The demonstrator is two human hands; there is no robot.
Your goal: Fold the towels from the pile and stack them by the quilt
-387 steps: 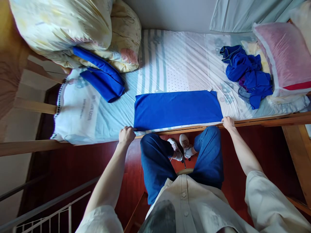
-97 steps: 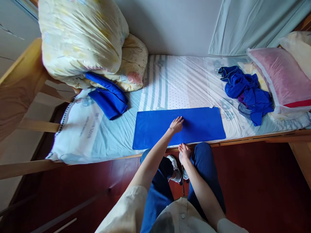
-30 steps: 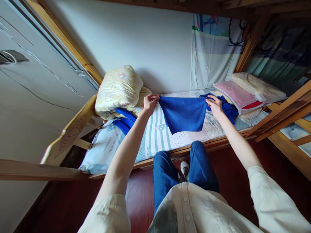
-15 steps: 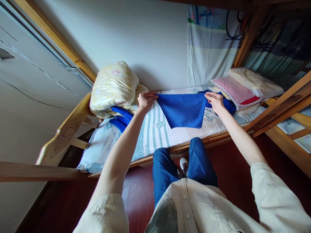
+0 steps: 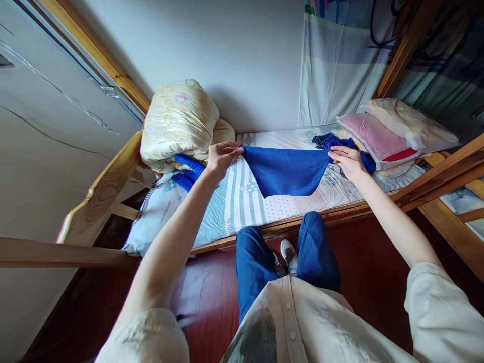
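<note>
A plain blue cloth (image 5: 285, 171) hangs stretched between my two hands above the bed. My left hand (image 5: 222, 159) pinches its upper left corner, and my right hand (image 5: 348, 160) pinches the upper right one. The cloth's top edge sags slightly and its lower edge hangs loose. Beneath it lies a mattress (image 5: 242, 217) with a striped and dotted sheet. Behind my right hand is a crumpled heap of dark blue fabric (image 5: 335, 142). More blue fabric (image 5: 187, 179) lies beyond my left forearm, partly under a rolled pale yellow quilt (image 5: 179, 121).
A pink pillow (image 5: 374, 132) and a pale bundle (image 5: 412, 121) sit at the bed's right end. Wooden bed rails (image 5: 100, 189) frame both ends, with a post (image 5: 404, 55) at the right. A curtain (image 5: 336, 75) hangs on the wall behind. The floor (image 5: 212, 282) is reddish wood.
My hands have moved slightly farther apart, with the cloth's top edge still held between them. The camera view has shifted a little.
</note>
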